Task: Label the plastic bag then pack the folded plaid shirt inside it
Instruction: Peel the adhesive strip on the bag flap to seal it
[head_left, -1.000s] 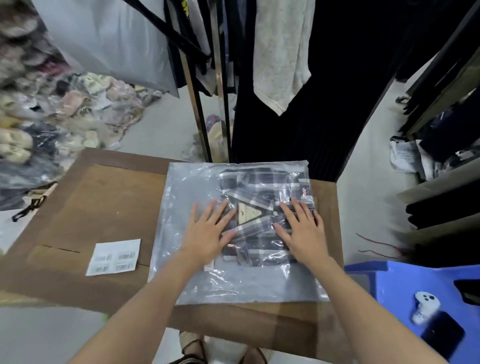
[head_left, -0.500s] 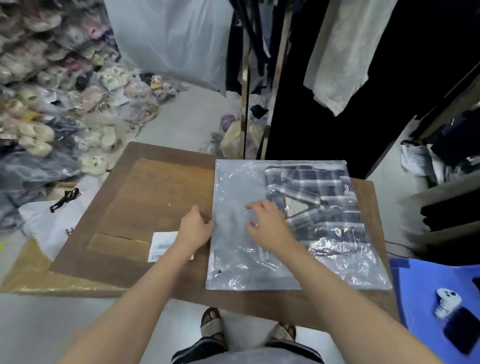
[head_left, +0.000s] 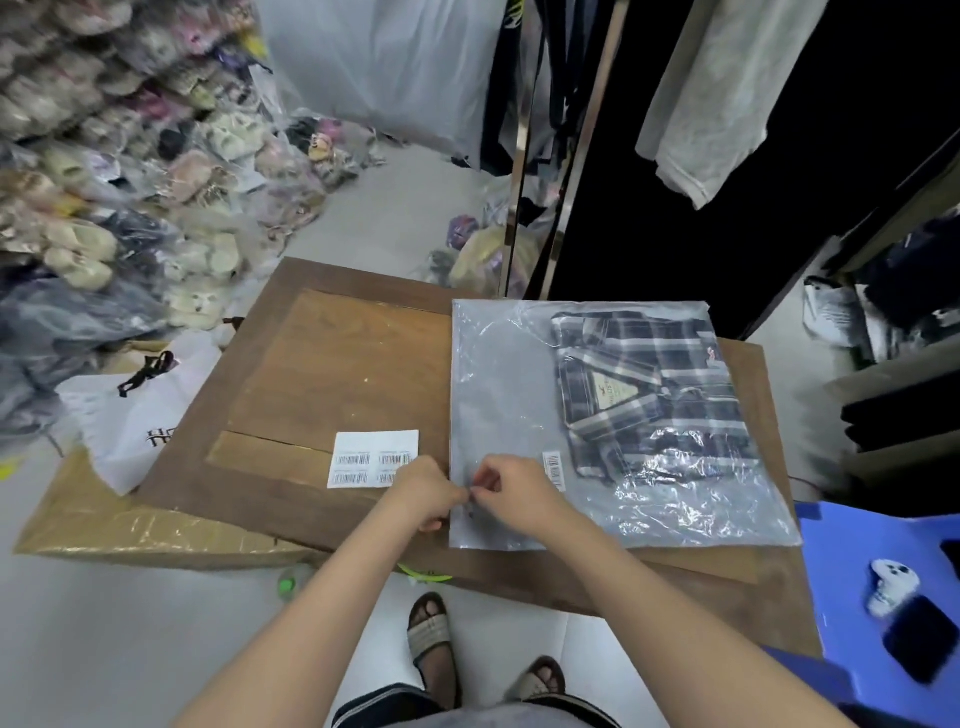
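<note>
Plastic bag (head_left: 509, 395) flat on wooden bench (head_left: 332, 374), folded plaid shirt (head_left: 649, 389) inside toward its right, both hands, left (head_left: 423, 493) and right (head_left: 511, 491), pinching together at its near-left edge, barcode label sheet (head_left: 371, 460) just left, blue stool (head_left: 852, 587) right.

On the table (head_left: 322, 364) before you, the plastic bag (head_left: 498, 395) lay right, the plaid shirt (head_left: 660, 384) inside its far-right part, the label sheet (head_left: 371, 460) just left of the bag's near corner.
</note>
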